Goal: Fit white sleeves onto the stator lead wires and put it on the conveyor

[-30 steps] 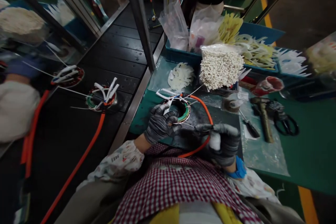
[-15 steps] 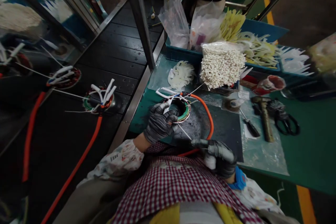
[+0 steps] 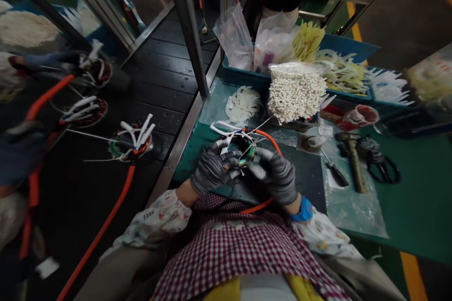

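A wound motor stator (image 3: 250,154), ring-shaped with green and copper-coloured windings, lies at the near side of the bench. My left hand (image 3: 216,164), in a grey glove, grips its left side, with thumb and fingers at the rim. White sleeved leads (image 3: 224,127) stick out at its far left, and an orange cable (image 3: 270,138) curves away to the right. A thin white cord (image 3: 263,124) runs across the ring's far side. My right hand (image 3: 277,171), also gloved, is at the ring's right edge with fingers curled together; what they pinch is hidden and blurred.
A bag of white cord pieces (image 3: 296,91) stands behind the stator, beside a fan of pale strips (image 3: 243,104). A hammer (image 3: 353,160), screwdriver (image 3: 337,174) and scissors (image 3: 383,167) lie right. More stators (image 3: 130,143) sit on the left line, where a co-worker's gloved hand (image 3: 21,150) holds an orange cable.
My right hand has moved up and left, from near the apron to the stator's right edge. The cord stretched toward it no longer shows there. A co-worker's hands have appeared at the left.
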The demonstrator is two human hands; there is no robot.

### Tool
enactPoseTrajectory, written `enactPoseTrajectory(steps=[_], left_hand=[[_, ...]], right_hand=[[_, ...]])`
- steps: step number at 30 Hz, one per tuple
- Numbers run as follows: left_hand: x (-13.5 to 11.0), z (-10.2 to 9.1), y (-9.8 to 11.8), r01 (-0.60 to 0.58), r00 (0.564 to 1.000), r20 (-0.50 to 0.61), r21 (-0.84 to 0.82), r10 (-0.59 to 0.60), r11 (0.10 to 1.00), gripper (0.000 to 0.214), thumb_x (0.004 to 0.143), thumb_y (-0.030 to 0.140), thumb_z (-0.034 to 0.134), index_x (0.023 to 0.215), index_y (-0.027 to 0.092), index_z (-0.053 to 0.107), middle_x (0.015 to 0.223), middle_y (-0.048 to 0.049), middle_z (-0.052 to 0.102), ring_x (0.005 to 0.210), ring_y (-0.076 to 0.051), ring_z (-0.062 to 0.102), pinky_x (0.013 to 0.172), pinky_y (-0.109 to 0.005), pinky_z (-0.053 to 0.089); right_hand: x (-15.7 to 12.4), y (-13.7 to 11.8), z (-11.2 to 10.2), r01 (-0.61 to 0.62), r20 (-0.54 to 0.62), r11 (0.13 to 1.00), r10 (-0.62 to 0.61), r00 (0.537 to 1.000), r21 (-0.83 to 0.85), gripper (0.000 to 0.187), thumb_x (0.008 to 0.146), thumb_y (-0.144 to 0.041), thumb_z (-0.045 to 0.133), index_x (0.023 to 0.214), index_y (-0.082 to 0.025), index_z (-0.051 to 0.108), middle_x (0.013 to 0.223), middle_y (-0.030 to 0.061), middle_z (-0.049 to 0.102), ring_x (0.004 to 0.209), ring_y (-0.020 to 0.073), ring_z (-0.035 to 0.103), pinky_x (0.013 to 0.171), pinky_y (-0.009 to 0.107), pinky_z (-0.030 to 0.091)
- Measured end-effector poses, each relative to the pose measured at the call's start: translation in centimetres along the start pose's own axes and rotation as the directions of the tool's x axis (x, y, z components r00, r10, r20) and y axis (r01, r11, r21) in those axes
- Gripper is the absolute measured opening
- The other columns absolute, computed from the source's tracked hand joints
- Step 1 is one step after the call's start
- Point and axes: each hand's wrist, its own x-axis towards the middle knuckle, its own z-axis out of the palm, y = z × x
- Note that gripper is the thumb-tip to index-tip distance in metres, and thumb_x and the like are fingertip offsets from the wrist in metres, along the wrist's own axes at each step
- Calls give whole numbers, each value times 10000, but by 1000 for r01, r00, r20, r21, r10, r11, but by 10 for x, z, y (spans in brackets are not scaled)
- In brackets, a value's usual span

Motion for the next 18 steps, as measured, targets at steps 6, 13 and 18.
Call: enactPoseTrajectory(steps=[6, 13, 18], left_hand=[[-2, 6, -3, 39, 999, 30, -33, -38, 999, 212, 927, 349, 867, 1129, 341, 802, 1160, -15, 857, 1373, -319, 680, 1211, -550, 566], [1, 6, 0, 16, 997, -74, 19, -14, 1000, 174, 887, 354, 886, 1031, 311, 798, 1033, -11, 859, 1277, -333, 710, 1144, -524, 603], [2, 6, 0, -7, 997, -71, 29, 9, 1000, 177, 892, 346, 872, 1052, 316, 801, 1063, -14, 856, 1265, -323, 710, 1148, -506, 594]], right_hand=[[74, -16, -16, 203, 228, 873, -109, 968, -443, 394, 1029, -442, 710, 1332, -216, 821, 1261, 181, 769, 1156, 385, 697, 996, 539, 575], [98, -31, 18, 220, 517, 761, 171, 839, -610, 319, 1086, -209, 606, 1311, -183, 832, 1349, 224, 781, 1192, 363, 700, 939, 467, 551], [81, -12, 14, 213, 293, 846, -71, 954, -488, 230, 1087, -230, 638, 1156, -218, 857, 1163, 149, 838, 1036, 284, 757, 859, 394, 583]])
